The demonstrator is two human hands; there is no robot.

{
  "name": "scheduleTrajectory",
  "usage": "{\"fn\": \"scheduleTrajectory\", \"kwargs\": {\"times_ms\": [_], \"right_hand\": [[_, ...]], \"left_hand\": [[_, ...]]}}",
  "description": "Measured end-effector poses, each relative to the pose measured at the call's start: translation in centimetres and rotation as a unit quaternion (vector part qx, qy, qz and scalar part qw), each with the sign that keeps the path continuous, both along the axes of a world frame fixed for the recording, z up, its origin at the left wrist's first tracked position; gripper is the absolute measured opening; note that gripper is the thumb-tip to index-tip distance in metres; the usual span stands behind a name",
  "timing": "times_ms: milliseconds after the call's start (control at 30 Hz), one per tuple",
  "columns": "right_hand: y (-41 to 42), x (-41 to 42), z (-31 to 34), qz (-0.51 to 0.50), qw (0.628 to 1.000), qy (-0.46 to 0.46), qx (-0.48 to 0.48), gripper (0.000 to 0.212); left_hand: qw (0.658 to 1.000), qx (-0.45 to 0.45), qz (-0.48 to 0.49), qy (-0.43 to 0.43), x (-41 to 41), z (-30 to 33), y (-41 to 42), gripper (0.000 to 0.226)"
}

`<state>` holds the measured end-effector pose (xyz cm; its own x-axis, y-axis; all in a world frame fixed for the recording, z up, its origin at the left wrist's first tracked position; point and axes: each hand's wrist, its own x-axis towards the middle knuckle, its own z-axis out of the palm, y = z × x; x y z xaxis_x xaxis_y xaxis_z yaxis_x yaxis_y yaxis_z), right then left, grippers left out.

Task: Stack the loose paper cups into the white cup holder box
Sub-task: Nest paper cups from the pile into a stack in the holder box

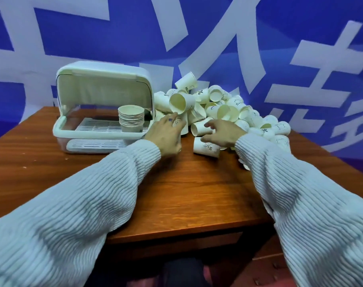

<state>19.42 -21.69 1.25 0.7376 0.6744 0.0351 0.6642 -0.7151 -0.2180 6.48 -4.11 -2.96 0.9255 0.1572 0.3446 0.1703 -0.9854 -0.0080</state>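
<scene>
The white cup holder box (62, 129) stands at the table's back left with its lid raised. A stack of paper cups (131, 119) sits on its slatted tray at the right side. A heap of loose paper cups (220, 104) lies to the right of the box. My left hand (166, 133) reaches forward, its straight fingers touching an upright printed cup (182, 129) at the heap's near edge. My right hand (222, 132) curls fingers over and thumb under a cup lying on its side (198, 129). Another cup (205, 148) lies just below that thumb.
The wooden table (186, 189) has bare surface in front of the box and the heap. A blue banner with large white characters (300, 48) hangs close behind. Cups spill toward the table's right edge (280, 129).
</scene>
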Motion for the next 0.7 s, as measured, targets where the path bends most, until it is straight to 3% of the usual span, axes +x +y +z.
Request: {"fn": "scheduleTrajectory", "kwargs": {"times_ms": [100, 167, 267, 367, 467, 600, 700], "right_hand": [[-0.8, 0.4, -1.1, 0.029, 0.987, -0.058, -0.144, 0.089], [-0.9, 0.4, -1.6, 0.041, 0.977, -0.092, -0.187, 0.094], [-1.1, 0.6, -2.0, 0.041, 0.976, -0.098, -0.192, 0.098], [-1.2, 0.5, -1.2, 0.029, 0.992, -0.054, -0.114, 0.098], [-0.8, 0.4, 0.0, 0.032, 0.999, -0.032, -0.021, 0.092], [0.3, -0.6, 1.2, 0.022, 0.998, -0.056, 0.029, 0.083], [1.4, -2.0, 2.0, 0.018, 0.989, -0.071, 0.131, 0.079]], "left_hand": [[0.995, 0.037, 0.028, 0.085, 0.4, 0.2, -0.7, 0.072], [0.989, 0.090, 0.047, 0.111, 0.3, 0.4, -1.1, 0.070], [0.971, 0.193, 0.064, 0.130, 0.1, 0.9, -0.8, 0.062], [0.954, 0.250, 0.069, 0.152, -0.4, 1.5, -0.4, 0.060], [0.966, 0.236, 0.070, 0.083, -1.4, 1.8, 0.0, 0.055], [0.978, 0.180, 0.090, -0.058, -3.4, 2.6, 0.6, 0.054], [0.972, 0.055, 0.147, -0.175, -4.8, 3.8, 1.2, 0.054]]}}
